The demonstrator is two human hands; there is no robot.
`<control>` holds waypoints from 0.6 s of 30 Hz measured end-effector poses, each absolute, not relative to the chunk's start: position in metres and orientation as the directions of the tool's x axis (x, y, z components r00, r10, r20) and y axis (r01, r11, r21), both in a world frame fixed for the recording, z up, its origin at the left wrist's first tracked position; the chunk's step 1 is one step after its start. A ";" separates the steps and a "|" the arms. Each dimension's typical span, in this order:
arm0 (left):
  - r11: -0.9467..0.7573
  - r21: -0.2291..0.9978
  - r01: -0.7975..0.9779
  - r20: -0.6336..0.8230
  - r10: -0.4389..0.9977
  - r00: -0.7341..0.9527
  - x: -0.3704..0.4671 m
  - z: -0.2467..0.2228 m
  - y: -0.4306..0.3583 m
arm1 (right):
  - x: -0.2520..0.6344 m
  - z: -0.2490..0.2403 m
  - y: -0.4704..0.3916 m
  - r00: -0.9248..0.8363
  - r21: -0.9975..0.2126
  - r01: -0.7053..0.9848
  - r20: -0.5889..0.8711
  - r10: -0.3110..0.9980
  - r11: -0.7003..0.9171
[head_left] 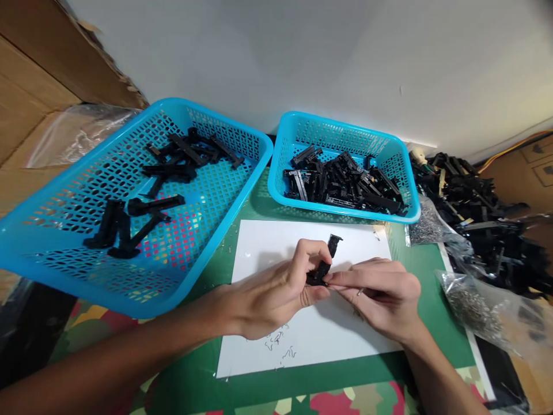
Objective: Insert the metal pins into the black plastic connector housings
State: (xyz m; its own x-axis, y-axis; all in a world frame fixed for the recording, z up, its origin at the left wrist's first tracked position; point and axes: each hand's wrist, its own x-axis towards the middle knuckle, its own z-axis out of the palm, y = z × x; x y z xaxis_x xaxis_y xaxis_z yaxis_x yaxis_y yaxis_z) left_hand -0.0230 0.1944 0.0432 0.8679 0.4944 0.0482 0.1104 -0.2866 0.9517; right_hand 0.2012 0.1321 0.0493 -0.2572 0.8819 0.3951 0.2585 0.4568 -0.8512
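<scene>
My left hand (289,288) is closed on a long black plastic part (332,245), which stands tilted up from between thumb and fingers over the white sheet (254,245). My right hand (380,291) pinches at the lower end of this part, thumb and forefinger pressed together. A slim metal piece (360,292) sticks out between the right fingers; its other end is hidden, so its kind does not show. Several small bent wire springs (276,339) lie on the sheet below my left hand.
A large blue basket (177,294) with several black parts stands left. Behind the sheet, a smaller blue basket (345,216) holds many more. At right are a heap of black parts (496,230) and clear bags of small metal pieces (470,305). A wall (324,57) closes the back.
</scene>
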 end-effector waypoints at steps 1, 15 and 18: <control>-0.295 0.950 0.100 0.059 0.484 0.873 -0.023 0.043 0.194 | 0.202 0.050 0.132 -0.252 -0.873 0.245 0.363 0.897 0.422; -0.371 0.927 0.062 0.125 0.458 0.880 -0.020 0.042 0.192 | 0.200 0.051 0.131 -0.201 -0.931 0.185 0.277 0.940 0.314; -0.339 0.938 0.073 0.099 0.465 0.880 -0.021 0.045 0.193 | 0.197 0.052 0.133 -0.214 -0.895 0.159 0.380 0.900 0.416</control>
State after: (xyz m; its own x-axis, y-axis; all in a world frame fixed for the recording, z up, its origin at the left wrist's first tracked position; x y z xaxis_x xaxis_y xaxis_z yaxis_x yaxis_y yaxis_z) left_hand -0.0211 0.1928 0.0449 0.8799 0.4647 0.0995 0.0730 -0.3389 0.9380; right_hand 0.1968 0.1334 0.0524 -0.2140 0.8998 0.3803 0.1593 0.4162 -0.8952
